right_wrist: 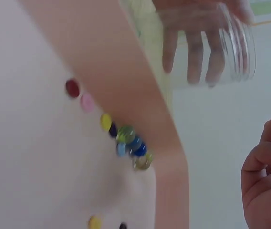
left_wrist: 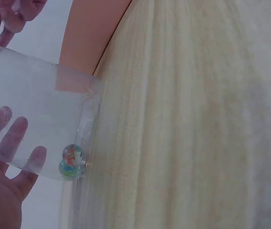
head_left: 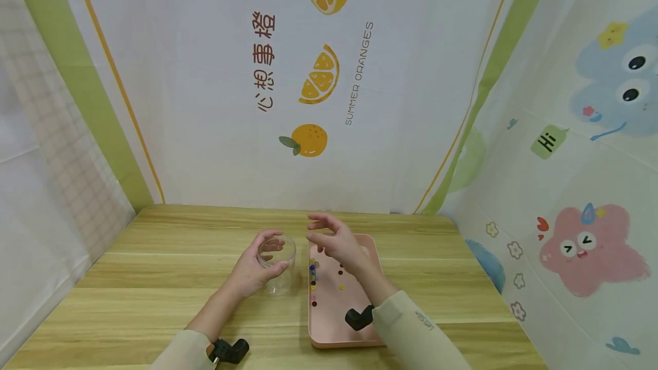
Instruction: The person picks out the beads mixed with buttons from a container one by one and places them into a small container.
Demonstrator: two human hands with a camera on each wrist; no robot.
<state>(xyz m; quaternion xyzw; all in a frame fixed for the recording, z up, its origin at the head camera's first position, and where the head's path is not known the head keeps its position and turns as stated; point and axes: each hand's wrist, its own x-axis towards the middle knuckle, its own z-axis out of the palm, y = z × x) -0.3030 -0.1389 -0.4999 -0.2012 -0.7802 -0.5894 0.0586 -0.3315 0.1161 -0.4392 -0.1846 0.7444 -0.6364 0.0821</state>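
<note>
My left hand (head_left: 253,272) grips a clear jar (head_left: 280,285) around its side, thumb near the rim. Its open mouth faces up, and the base sits at the wooden table. Inside, against the bottom, lie two glass marbles (left_wrist: 72,155). My right hand (head_left: 339,244) is raised over the far part of a pink tray (head_left: 329,327), beside the jar, with loosely bent fingers and nothing visible in them. Along the tray's left wall are several marbles (right_wrist: 136,145) and small buttons, among them a dark red button (right_wrist: 72,88) and a pink button (right_wrist: 87,102).
Farther in on the tray lie a yellow button (head_left: 341,288) and dark buttons (head_left: 340,272). The wooden table (head_left: 154,278) extends to both sides. Behind it hangs a white curtain (head_left: 216,159) printed with oranges; a cartoon-printed curtain (head_left: 514,187) closes the right side.
</note>
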